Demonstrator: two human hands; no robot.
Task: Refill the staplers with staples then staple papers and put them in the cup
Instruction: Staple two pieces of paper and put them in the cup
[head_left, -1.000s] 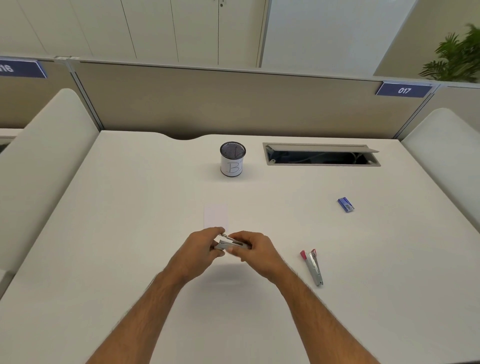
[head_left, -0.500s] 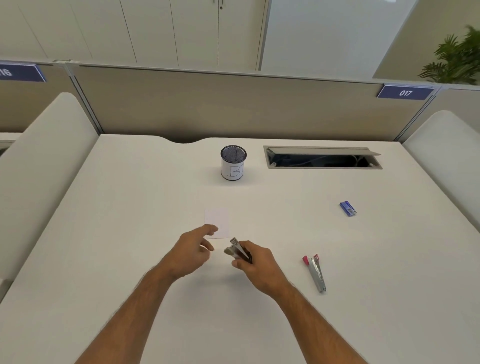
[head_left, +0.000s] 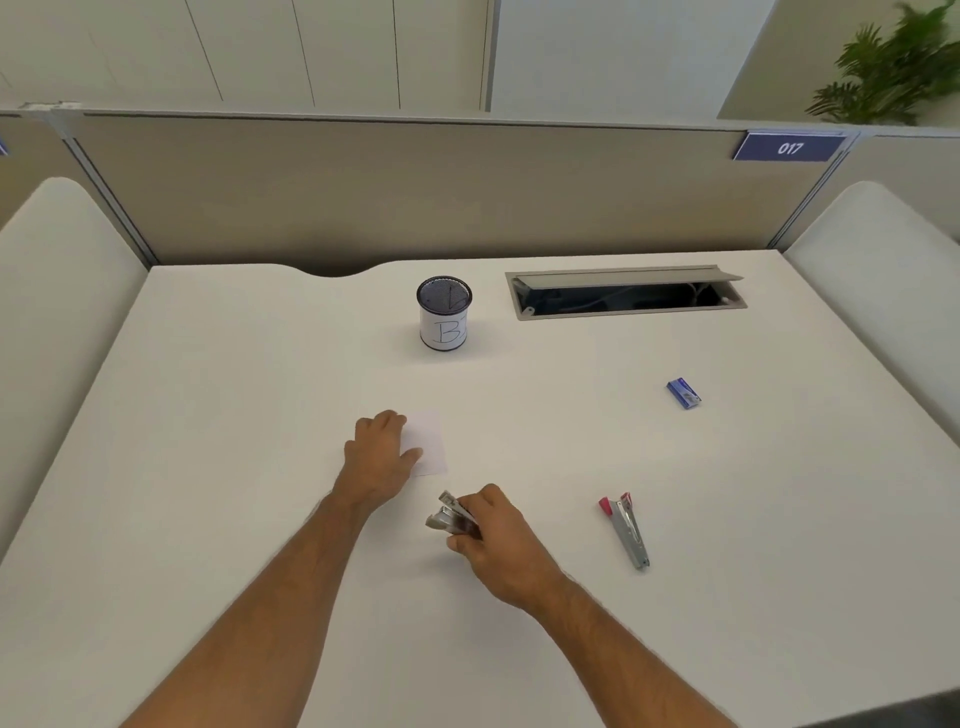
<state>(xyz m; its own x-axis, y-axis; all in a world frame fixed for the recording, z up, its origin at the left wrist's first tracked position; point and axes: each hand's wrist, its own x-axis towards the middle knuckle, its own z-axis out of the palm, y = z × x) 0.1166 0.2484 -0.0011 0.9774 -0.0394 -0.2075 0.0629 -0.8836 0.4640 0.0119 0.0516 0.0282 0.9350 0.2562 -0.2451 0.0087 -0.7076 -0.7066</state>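
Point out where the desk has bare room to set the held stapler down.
Bare: the wide left side of the desk, left of the left hand; also between the red stapler and staple box. Crowded: around the paper, where the right hand holds the stapler.

We see only the front end of the stapler (head_left: 448, 515); the right hand (head_left: 501, 545) covers its rear half. The left hand (head_left: 378, 460) hides the left edge of the paper (head_left: 428, 441), and we cannot tell how many sheets lie there. The cup (head_left: 444, 314) interior is dark mesh, contents unclear. The small blue box (head_left: 683, 393) carries print too small to read. The plant (head_left: 893, 62), far right, is blurred and cut by the frame edge. Both forearms run out at the near edge.
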